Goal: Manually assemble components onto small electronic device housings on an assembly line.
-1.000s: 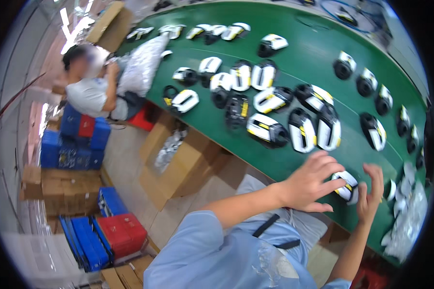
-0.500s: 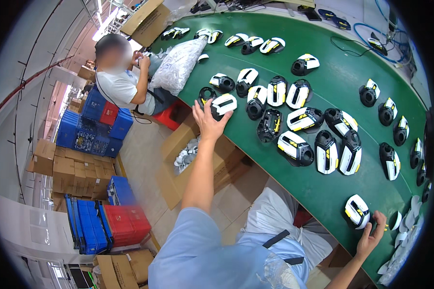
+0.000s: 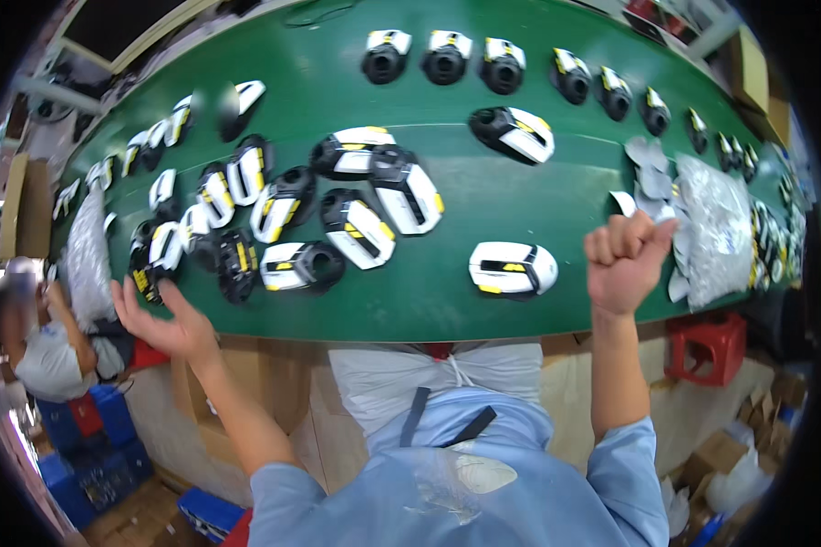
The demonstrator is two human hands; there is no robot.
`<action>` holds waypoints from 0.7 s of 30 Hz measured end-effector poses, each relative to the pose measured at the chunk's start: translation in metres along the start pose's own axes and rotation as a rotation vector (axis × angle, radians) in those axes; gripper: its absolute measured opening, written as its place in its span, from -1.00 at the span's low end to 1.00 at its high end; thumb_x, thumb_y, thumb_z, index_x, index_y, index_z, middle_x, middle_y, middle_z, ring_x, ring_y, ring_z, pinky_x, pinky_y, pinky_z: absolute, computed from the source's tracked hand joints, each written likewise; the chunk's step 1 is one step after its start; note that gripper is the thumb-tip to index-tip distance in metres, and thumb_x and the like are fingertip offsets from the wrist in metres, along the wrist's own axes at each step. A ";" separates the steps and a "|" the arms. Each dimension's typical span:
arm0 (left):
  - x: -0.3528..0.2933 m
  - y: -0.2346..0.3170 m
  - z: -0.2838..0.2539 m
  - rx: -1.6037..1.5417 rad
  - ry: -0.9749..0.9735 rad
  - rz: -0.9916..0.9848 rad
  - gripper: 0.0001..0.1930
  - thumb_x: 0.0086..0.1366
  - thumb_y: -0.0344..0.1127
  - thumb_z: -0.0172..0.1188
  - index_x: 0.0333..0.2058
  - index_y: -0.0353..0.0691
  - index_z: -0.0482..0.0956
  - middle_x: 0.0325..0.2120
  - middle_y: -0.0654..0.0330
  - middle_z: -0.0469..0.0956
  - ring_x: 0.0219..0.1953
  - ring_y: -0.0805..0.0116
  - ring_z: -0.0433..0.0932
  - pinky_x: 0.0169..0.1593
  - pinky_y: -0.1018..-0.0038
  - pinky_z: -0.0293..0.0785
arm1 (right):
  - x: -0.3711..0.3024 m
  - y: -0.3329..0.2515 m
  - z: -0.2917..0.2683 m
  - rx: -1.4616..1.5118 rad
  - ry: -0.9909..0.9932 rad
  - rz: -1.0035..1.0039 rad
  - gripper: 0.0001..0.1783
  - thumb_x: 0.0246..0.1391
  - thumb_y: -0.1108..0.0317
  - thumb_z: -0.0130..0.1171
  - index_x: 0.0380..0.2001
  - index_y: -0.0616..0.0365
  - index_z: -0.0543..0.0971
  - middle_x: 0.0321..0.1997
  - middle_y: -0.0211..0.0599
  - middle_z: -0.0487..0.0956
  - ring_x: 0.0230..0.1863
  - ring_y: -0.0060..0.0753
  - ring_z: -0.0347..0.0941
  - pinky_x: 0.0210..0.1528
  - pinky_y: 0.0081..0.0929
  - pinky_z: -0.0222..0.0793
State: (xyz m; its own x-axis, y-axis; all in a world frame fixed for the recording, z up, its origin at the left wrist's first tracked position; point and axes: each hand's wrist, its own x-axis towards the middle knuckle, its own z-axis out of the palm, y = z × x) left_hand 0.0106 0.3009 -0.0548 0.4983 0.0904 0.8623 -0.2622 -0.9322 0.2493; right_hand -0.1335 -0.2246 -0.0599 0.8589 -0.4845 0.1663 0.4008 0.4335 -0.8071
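Note:
My left hand (image 3: pixel 169 319) is open, palm up and fingers spread, at the near left edge of the table. Its fingertips are beside a black plastic housing (image 3: pixel 143 264) with yellow parts and a white-topped shell (image 3: pixel 165 246). My right hand (image 3: pixel 625 264) is closed over the table's near edge; whatever its fingers hold, if anything, is hidden. Beside it lie loose grey-white curved pieces (image 3: pixel 649 169). A white, black and yellow shell (image 3: pixel 513 268) lies alone between my hands. Several similar shells (image 3: pixel 360 230) are grouped left of the middle.
More shells (image 3: pixel 445 56) line the far side of the green table (image 3: pixel 410 305). A clear plastic bag (image 3: pixel 719 228) of parts lies at the right, another bag (image 3: pixel 89 255) at the left. A person (image 3: pixel 55 351) sits left. A red stool (image 3: pixel 707 349) and cardboard box (image 3: pixel 237 387) stand below.
My view has swung to the right. My left hand has come off the white-topped shell and turned palm up. My right hand has moved from beside the lone shell and closed.

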 end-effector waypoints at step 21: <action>-0.102 0.342 0.115 -0.793 -0.935 0.324 -0.26 0.10 0.08 0.63 0.21 -0.12 0.68 0.12 0.28 0.65 0.07 0.09 0.47 0.17 0.09 0.30 | 0.042 -0.030 0.027 -0.067 0.003 0.005 -0.24 0.67 -0.34 -0.35 -0.60 -0.10 0.09 -0.67 -0.63 -0.04 -0.65 -0.63 -0.28 -0.57 -0.43 -0.29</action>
State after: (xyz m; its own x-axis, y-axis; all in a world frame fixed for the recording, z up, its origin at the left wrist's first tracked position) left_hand -0.0349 -0.0677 -0.1078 0.6251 -0.6848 0.3746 -0.7412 -0.3706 0.5597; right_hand -0.1010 -0.2377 -0.0138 0.8600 -0.4846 0.1602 0.3738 0.3844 -0.8441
